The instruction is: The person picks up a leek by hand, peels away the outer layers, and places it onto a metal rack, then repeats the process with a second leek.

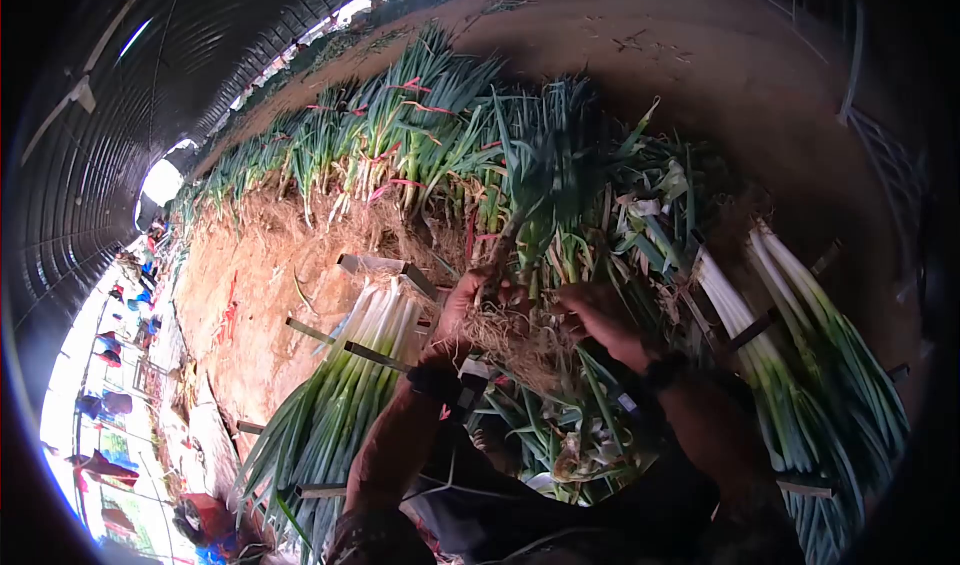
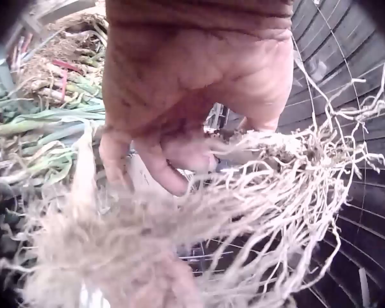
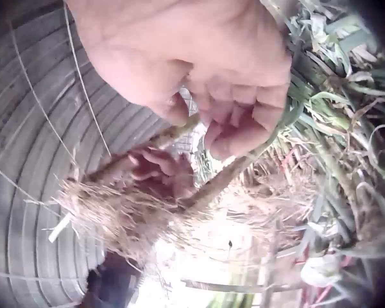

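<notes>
In the head view my left hand grips green onions low on their stalks, leaves pointing away and shaggy roots toward me. The left wrist view shows curled fingers beside a stalk, with pale roots spreading from it; a second stalk stands nearby above blurred roots. My right hand is close on the right of the bunch. In the right wrist view its fingers are loosely bent, thumb apart from them, over two root-ended stalks; no stalk shows between thumb and fingertips.
Bundles of green onions tied with red bands stand in a row ahead. Trimmed onions lie in racks at my left and right. Loose leaves are piled before my lap. A dark ribbed tunnel wall curves along the left.
</notes>
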`<action>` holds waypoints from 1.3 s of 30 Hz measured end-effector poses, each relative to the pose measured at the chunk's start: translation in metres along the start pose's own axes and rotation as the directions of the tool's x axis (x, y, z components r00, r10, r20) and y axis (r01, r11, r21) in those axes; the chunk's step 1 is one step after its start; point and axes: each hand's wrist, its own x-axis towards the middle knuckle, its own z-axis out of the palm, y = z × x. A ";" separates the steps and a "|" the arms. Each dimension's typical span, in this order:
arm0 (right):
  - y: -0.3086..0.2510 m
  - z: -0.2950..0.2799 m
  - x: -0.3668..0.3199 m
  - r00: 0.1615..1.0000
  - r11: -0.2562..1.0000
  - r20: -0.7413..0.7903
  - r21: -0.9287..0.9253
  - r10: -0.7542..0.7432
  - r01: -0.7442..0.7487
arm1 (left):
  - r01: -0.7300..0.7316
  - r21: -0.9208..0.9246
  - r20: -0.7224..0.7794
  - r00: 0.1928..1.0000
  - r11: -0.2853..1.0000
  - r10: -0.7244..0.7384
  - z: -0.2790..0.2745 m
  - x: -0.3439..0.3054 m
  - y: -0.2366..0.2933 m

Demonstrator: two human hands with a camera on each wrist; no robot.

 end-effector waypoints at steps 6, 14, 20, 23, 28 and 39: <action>-0.015 0.042 -0.012 0.918 0.878 0.378 -0.391 -0.122 0.278 | 0.029 0.136 0.055 0.998 0.990 -0.037 0.001 -0.034 -0.011; 0.021 0.044 -0.013 0.851 0.369 0.518 -0.776 -0.089 0.511 | -0.004 -0.016 0.023 1.000 1.000 0.004 0.027 -0.051 0.006; 0.089 0.019 0.020 0.876 0.290 0.473 -0.829 -0.097 0.479 | -0.092 0.343 0.004 0.995 0.935 0.096 0.035 -0.068 0.038; 0.022 0.026 0.028 0.978 0.972 0.168 -0.220 0.121 -0.082 | -0.085 0.639 0.115 0.993 0.765 0.015 0.027 -0.084 0.020; -0.014 0.020 0.027 0.977 0.948 -0.191 0.318 0.096 -0.031 | -0.012 0.657 0.127 0.987 0.754 -0.095 0.019 -0.116 -0.049; -0.032 0.025 0.011 0.979 0.974 -0.081 -0.147 -0.185 0.171 | -0.230 0.959 0.234 0.972 -0.165 0.005 0.004 -0.110 -0.109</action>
